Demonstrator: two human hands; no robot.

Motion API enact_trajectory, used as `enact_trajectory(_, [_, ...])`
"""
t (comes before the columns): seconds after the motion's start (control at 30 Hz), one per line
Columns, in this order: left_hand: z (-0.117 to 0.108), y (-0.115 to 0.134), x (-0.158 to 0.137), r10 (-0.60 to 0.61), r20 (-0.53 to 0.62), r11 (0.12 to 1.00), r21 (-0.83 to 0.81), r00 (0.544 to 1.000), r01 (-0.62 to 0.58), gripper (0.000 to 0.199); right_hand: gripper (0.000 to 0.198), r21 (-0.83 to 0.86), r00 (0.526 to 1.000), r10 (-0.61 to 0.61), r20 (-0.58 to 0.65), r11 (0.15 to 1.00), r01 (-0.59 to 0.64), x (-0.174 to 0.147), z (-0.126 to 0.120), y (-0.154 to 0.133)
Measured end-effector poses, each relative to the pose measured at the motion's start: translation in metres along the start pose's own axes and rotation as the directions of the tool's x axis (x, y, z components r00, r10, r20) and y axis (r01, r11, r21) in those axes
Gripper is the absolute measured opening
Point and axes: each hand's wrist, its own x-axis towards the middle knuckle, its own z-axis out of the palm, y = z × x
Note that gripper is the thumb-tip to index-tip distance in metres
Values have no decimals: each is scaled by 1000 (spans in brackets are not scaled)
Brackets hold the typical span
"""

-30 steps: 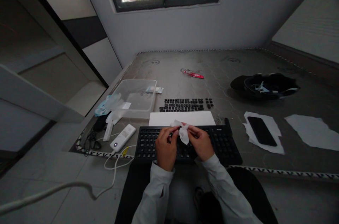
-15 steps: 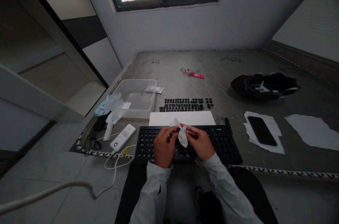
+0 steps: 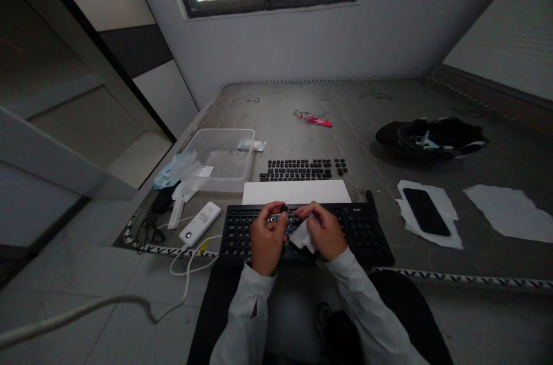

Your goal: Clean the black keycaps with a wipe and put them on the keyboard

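Note:
A black keyboard [image 3: 367, 238] lies at the near edge, across my knees, with keycaps off over part of it. Above its left middle, my left hand [image 3: 265, 238] pinches a small black keycap [image 3: 284, 209] between thumb and fingertips. My right hand [image 3: 326, 231] is closed on a crumpled white tissue [image 3: 303, 236], which hangs down over the keys. The two hands are a little apart. Behind the keyboard is a white sheet of paper [image 3: 298, 192], and beyond it several loose black keycaps [image 3: 299, 169] stand in rows.
At the left stand a clear plastic box [image 3: 216, 183] and a white power bank [image 3: 201, 224] with a cable. A phone [image 3: 426, 212] rests on tissue at the right, near another tissue [image 3: 510, 212]. Farther back are a black cap [image 3: 393, 135] and a red packet [image 3: 317, 120].
The tissue, which was between both hands, has come away with my right hand, to the right and down. The keycap now shows bare in my left fingertips.

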Motion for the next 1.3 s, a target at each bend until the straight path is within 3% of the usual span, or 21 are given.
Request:
enact_trajectory(0.13, [-3, 1, 2, -11, 62, 1000, -27, 998, 13, 31, 19, -75, 998, -20, 56, 997, 25, -2, -2, -11])
enact_trajectory(0.33, [-1, -2, 0, -7, 118, 998, 60, 993, 0, 35, 19, -115, 1000, -8, -25, 993, 5, 0, -4, -14])
enact_trajectory(0.7, [6, -5, -2, 79, 50, 981, 171, 996, -87, 31, 16, -55, 999, 38, -11, 998, -39, 3, -7, -5])
enact_trajectory(0.8, [6, -5, -3, 87, 83, 974, 203, 993, -102, 31, 16, -41, 999, 41, -1, 998, -41, 4, -10, -4])
enact_trajectory(1.13, [6, 3, -4, 251, 221, 896, 315, 942, -313, 29, 19, 35, 989, 148, 28, 988, -149, 5, -16, 0])
enact_trajectory(1.3, [6, -2, -3, 304, 163, 879, 333, 939, -342, 27, 16, 37, 989, 147, 23, 988, -148, 5, -9, 2])
